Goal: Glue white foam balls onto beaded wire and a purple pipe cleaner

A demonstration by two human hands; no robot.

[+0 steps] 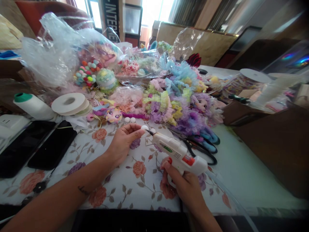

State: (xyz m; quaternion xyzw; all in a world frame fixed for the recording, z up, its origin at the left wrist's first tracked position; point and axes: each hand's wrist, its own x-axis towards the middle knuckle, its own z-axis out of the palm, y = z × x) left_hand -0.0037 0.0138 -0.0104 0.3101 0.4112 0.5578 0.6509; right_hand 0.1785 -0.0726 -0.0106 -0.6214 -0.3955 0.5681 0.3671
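The glue gun (173, 149) is smooth white plastic with a red trigger, an orange-red piece set in its side, a dark tapering nozzle and a bent wire stand under its front; a long, translucent glue stick (231, 190) trails from its rear. Ahead of its nozzle is a small white ball (144, 127), matt and rounded, and beneath it spreads a tablecloth (118, 190) printed with roses and leafy stems. Beyond the gun rises a heap of ruffled, gauzy fabric (159, 104) in yellow, lilac and blue, with a painted doll head (114, 115) to the gun's far left and two loose white balls (129, 120) just past its tip. Close against the gun's right side lie black-handled scissors (213, 158), partly hidden behind its body. Farther right of it stands a brown cardboard box (272, 145); well to its left are two dark phones (53, 146), a flat ribbon roll (70, 103), a green-topped thread cone (33, 104) and a crinkled clear bag (53, 54). The right hand (183, 185) is wrapped round the gun's handle, below its body. The left hand (124, 140) pinches the small white ball between thumb and forefinger, right beside the gun's nozzle; whether the tip touches it, I cannot tell.
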